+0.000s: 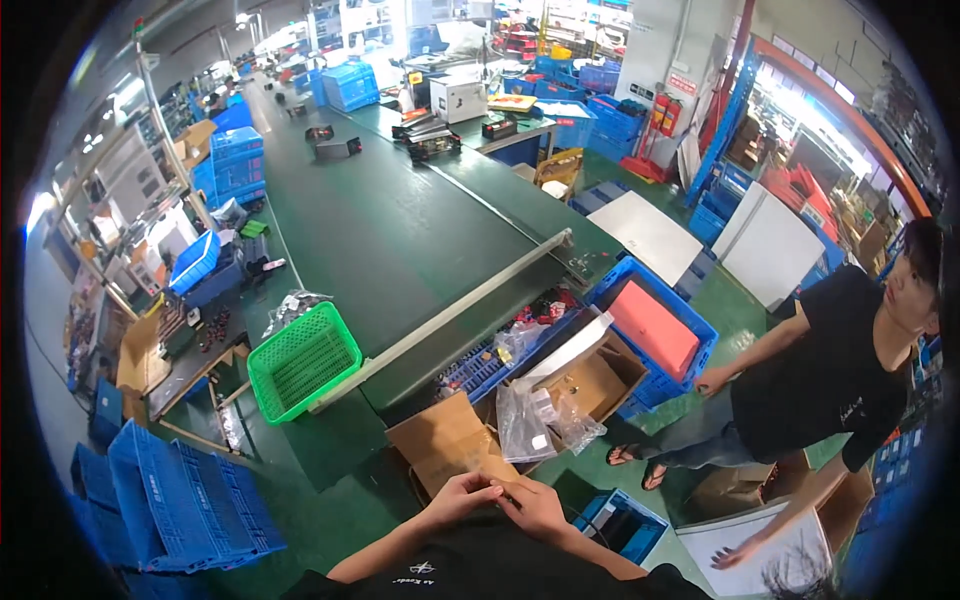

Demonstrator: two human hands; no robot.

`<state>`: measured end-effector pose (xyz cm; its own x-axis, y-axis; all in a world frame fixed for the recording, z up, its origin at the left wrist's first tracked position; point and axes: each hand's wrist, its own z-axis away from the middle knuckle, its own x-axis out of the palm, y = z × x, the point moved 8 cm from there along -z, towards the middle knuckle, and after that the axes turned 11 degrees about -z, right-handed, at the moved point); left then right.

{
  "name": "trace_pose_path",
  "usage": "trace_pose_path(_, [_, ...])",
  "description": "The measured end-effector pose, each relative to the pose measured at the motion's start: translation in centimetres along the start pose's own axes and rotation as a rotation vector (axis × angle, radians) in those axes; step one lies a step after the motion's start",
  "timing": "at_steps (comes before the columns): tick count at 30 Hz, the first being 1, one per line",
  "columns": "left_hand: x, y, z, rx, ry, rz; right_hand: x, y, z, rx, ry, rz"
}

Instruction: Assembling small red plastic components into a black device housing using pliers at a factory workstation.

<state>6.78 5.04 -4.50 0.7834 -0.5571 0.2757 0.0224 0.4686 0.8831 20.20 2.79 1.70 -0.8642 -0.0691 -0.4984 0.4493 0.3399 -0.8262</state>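
My left hand (462,500) and my right hand (535,508) meet in front of my body, fingers curled and fingertips pressed together. Anything between them is too small or hidden to make out. Just beyond them stands an open cardboard box (440,437) with its flaps raised. Another carton (610,375), to its right, has clear plastic bags (522,425) lying over its near edge. Behind these, a blue crate (470,375) holds mixed small parts and plastic packaging.
A green conveyor belt (400,250) runs away ahead, with dark devices (338,148) on it. A green basket (305,365) sits at its near left corner. Stacked blue crates (190,500) stand left. Another person (810,350) is at the right, beside a blue crate with a red panel (652,330).
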Motion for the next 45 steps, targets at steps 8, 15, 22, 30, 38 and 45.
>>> trace_pose_path(8, [-0.5,-1.0,-0.1,-0.068,0.03,0.026,-0.3,-0.5,-0.2,0.041,0.069,-0.102])
trace_pose_path(15, [-0.2,-0.1,0.3,-0.034,0.062,-0.062,-0.2,0.1,0.1,0.121,0.036,-0.072])
trace_pose_path(22, [-0.2,0.0,0.3,0.02,0.079,-0.086,0.0,0.6,0.3,0.098,0.036,-0.033])
trace_pose_path(30, [-0.3,0.9,0.2,0.052,0.113,-0.173,-0.2,0.8,0.1,0.085,0.045,-0.077])
trace_pose_path(38, [-0.6,0.7,0.5,0.089,0.157,-0.079,0.6,1.9,0.2,0.248,-0.001,-0.084])
trace_pose_path(45, [-2.1,-0.9,1.4,0.07,0.11,0.007,1.6,-0.9,-0.9,0.156,0.105,-0.259])
